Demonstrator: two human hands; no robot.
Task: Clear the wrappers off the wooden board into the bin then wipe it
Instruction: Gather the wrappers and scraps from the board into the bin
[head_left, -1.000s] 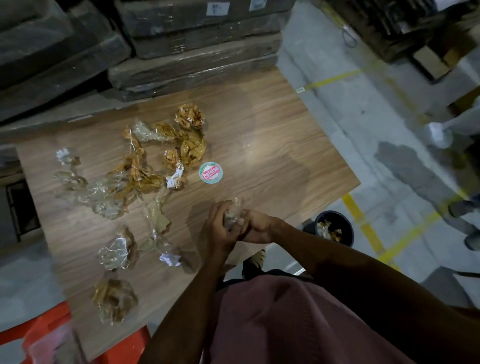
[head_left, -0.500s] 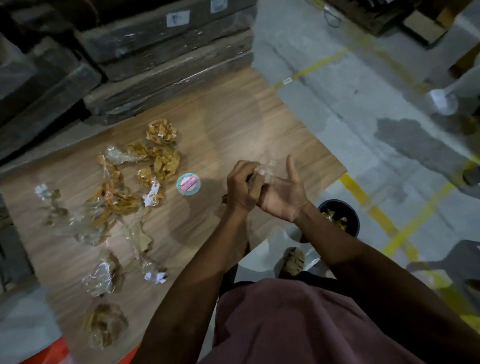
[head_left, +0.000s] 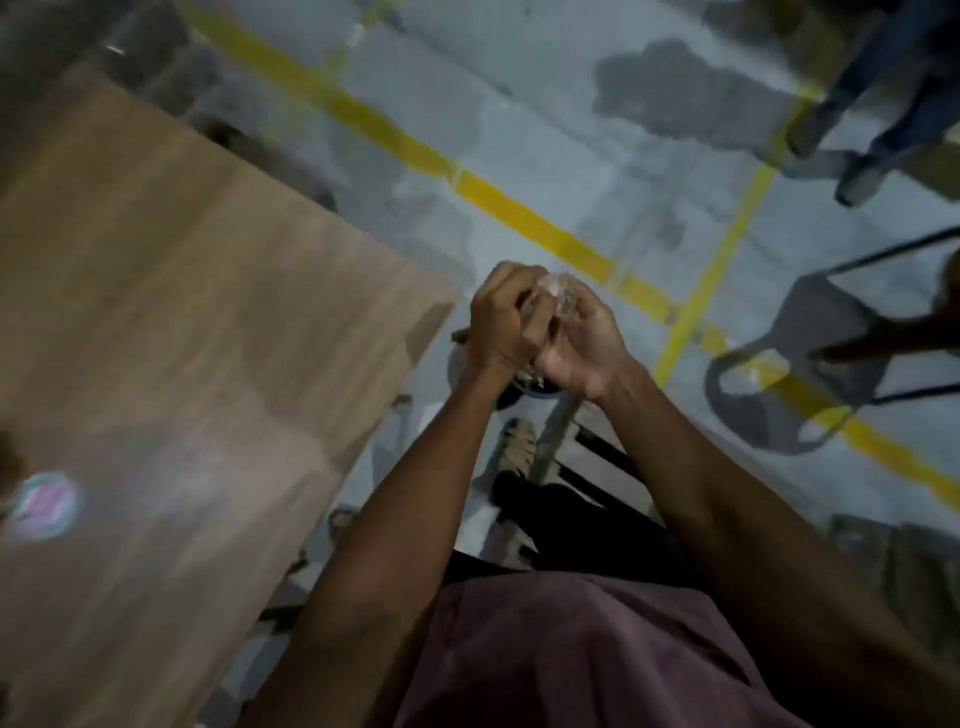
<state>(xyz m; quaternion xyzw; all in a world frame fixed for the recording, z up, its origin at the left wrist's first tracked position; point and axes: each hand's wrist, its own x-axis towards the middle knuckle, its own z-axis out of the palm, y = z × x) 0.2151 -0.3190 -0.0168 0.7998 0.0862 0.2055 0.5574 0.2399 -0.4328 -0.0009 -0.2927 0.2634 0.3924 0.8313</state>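
Note:
Both my hands are off the right edge of the wooden board (head_left: 182, 312), held together over the floor. My left hand (head_left: 501, 325) and my right hand (head_left: 576, 345) grip a crumpled clear wrapper (head_left: 558, 293) between them. The dark bin (head_left: 519, 389) lies directly beneath the hands and is mostly hidden by them. A round pink-and-teal sticker (head_left: 44, 506) lies on the board at the far left. The other wrappers are out of view. The frame is blurred.
Grey concrete floor with yellow lines (head_left: 519, 208) lies to the right of the board. My sandalled foot (head_left: 514, 447) stands below the bin. A metal-framed chair (head_left: 810, 364) is at the right, and another person's legs (head_left: 872, 104) at the top right.
My view has swung right, so most of the board and the wrappers have left it. Both hands carried the clear wrapper from above the board's edge to above the bin.

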